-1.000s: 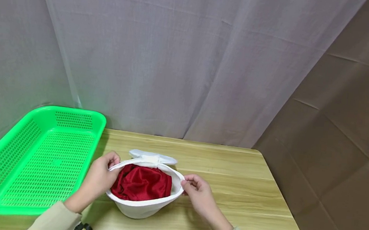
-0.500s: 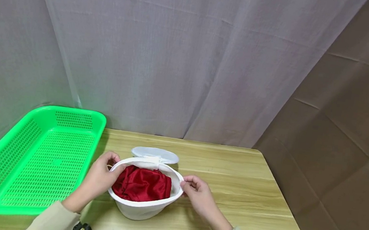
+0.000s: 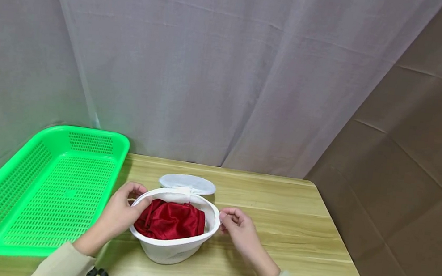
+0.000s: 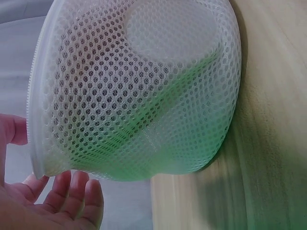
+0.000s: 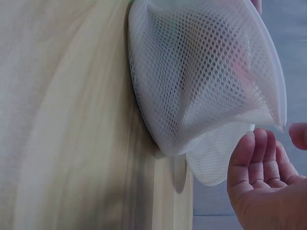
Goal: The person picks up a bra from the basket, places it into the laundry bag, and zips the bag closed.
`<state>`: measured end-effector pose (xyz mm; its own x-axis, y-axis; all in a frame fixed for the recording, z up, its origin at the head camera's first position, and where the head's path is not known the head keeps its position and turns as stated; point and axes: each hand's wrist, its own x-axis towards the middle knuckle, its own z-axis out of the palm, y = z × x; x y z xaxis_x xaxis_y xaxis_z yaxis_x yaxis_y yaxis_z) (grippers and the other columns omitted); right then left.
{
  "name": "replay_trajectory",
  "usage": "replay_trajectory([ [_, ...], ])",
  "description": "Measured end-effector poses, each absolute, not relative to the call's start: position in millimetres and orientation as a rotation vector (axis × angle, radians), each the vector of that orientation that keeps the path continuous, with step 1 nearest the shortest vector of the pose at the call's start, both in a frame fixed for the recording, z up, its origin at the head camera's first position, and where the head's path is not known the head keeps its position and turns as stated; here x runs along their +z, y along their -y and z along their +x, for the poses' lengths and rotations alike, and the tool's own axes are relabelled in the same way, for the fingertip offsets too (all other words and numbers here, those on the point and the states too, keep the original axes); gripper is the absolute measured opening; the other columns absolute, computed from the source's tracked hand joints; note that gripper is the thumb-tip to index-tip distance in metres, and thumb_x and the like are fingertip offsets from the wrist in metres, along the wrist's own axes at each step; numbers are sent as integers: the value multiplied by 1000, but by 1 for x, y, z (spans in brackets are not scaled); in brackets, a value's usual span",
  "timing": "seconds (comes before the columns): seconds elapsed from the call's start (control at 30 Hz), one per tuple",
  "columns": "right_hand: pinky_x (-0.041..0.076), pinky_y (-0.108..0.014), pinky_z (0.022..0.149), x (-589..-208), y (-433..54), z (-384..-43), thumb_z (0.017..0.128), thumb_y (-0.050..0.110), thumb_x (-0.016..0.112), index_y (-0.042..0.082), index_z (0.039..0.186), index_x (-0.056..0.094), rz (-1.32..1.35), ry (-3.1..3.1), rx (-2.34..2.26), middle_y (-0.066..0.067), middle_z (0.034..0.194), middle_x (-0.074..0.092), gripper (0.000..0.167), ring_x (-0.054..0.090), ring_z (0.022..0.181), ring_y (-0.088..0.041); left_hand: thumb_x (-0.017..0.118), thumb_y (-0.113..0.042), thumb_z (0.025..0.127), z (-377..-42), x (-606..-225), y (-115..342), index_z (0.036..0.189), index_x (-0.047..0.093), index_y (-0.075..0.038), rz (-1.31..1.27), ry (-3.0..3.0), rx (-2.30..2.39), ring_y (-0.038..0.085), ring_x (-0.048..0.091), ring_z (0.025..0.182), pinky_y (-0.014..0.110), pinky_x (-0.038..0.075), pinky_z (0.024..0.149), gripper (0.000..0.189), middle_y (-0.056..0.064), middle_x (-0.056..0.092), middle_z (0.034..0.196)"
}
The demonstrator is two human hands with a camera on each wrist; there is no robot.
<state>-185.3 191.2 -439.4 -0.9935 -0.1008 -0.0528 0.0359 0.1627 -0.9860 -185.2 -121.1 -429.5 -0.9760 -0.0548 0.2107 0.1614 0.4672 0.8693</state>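
Note:
A white mesh laundry bag [image 3: 168, 254] stands on the table with its round lid [image 3: 188, 183] folded back behind the opening. Crumpled red satin cloth [image 3: 173, 220] lies inside. My left hand [image 3: 124, 209] holds the left rim, thumb over the edge and fingers outside; in the left wrist view the fingers [image 4: 72, 196] lie under the zipped edge. At the right rim my right hand [image 3: 241, 234] has its fingertips close to the edge, pinching nothing. The right wrist view shows its thumb and loosely bent fingers [image 5: 259, 158] apart, just below the bag's corner.
A large green plastic basket [image 3: 118, 167] with perforated walls stands left of the bag. The wooden table [image 3: 295, 236] runs back to a grey curtain [image 3: 179, 70]. A brown cloth [image 3: 410, 185] hangs along the right side.
The lid has tipped further up and back, and the bag's opening is a little rounder. My right thumb has come off the rim. The left hand stays at its side of the rim.

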Motion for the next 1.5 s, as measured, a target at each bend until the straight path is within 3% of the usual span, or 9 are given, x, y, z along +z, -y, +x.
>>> replay_trajectory([
  [0.3,55,-34,70,-442,-189,-211,97,25,60,-5,110,58,21,-2256,-1994,-12,93,63,33,63,80,-20,69,-14,88,-182,-433,124,98,61,-5,-95,2504,-1538,20,59,92,32,51,78,16,6,61,94],
  [0.57,53,-37,75,-445,-180,-233,98,33,56,-6,113,59,58,-2260,-1934,-12,96,64,42,63,87,-24,69,-13,88,-178,-434,126,99,60,-3,-79,2508,-1588,20,59,91,30,52,78,16,7,61,92],
  [0.93,51,-30,75,-454,-171,-251,98,38,54,-4,110,61,120,-2190,-1895,-9,98,63,44,61,86,-17,68,-15,90,-175,-434,128,101,61,-4,-59,2529,-1623,23,61,96,29,52,77,17,8,62,94],
  [1.3,51,-29,76,-464,-166,-264,97,32,56,2,95,62,234,-2147,-1864,-6,90,61,31,59,84,-16,69,-17,89,-174,-435,128,102,61,-5,-75,2547,-1632,22,60,97,30,52,76,19,7,64,95],
  [1.5,53,-30,77,-472,-166,-266,94,20,56,-6,106,63,181,-2111,-1866,-8,95,67,29,63,85,-16,70,-15,89,-174,-436,128,101,62,-6,-99,2553,-1636,20,60,95,30,52,76,17,6,63,94],
])
